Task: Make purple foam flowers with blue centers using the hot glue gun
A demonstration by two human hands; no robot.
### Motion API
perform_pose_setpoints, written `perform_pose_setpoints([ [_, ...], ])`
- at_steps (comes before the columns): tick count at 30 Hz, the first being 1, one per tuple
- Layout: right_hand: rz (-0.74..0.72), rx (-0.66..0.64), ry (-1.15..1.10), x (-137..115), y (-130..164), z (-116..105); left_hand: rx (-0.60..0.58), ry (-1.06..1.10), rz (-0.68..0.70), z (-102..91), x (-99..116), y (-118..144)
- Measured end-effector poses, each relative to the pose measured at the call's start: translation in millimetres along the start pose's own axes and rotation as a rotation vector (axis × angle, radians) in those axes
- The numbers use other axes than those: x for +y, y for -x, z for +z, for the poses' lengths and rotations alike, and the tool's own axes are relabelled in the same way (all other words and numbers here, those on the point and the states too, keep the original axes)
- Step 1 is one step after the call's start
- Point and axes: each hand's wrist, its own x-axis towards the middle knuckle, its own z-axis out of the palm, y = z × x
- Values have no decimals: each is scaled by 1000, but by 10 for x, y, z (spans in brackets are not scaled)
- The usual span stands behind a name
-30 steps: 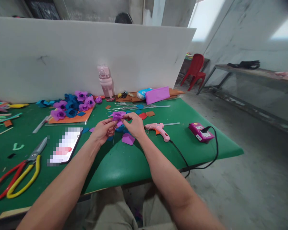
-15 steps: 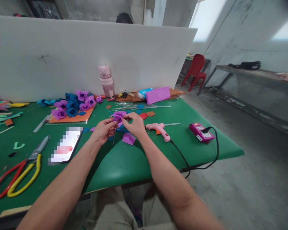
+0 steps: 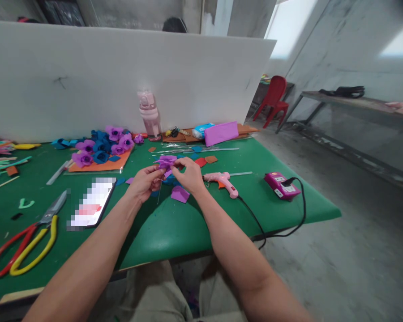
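Two hands meet over the middle of the green desk (image 3: pixel 174 232). The left hand (image 3: pixel 143 182) and the right hand (image 3: pixel 189 175) both pinch one purple foam flower (image 3: pixel 165 162) between curled fingertips, holding it just above the desk with a thin wire stem (image 3: pixel 159 193) hanging below it. How the fingers sit on the far side of the bloom is hidden.

One loose purple petal (image 3: pixel 180 194) lies just beneath the right hand. One pink glue gun (image 3: pixel 221 180) rests near that hand, its black cord running off the desk edge, and one magenta power strip (image 3: pixel 282 185) sits farther right. To the left lie one phone (image 3: pixel 92 202), its screen blurred out, and two pairs of scissors (image 3: pixel 23 243), one red-handled and one yellow-handled, overlapping. Further back, a heap of finished flowers (image 3: pixel 99 150) sits on an orange sheet: about five purple show, while the blue ones bunch too tightly to count. One pink bottle (image 3: pixel 148 112) stands against the white board. Scraps at the left edge are cut off.
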Motion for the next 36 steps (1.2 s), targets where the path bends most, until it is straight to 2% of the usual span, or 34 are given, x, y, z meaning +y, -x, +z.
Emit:
perform_pose_setpoints([
  [11,-21,-29,64,35,-5,2,-14,-9,-3,-17,-8,-9],
  [19,-53,-5,76,19,-8,-15,-105,0,16,-51,-6,-14],
  [25,-56,9,41,1,-4,-22,-106,10,-3,-55,-7,-17],
  [28,-12,55,-14,7,-5,-18,-81,33,3,-41,-7,-17],
  [31,103,93,-115,35,-8,26,-20,65,25,-19,-22,-26],
  [36,295,-35,-368,106,0,158,89,150,27,-8,-71,-53],
])
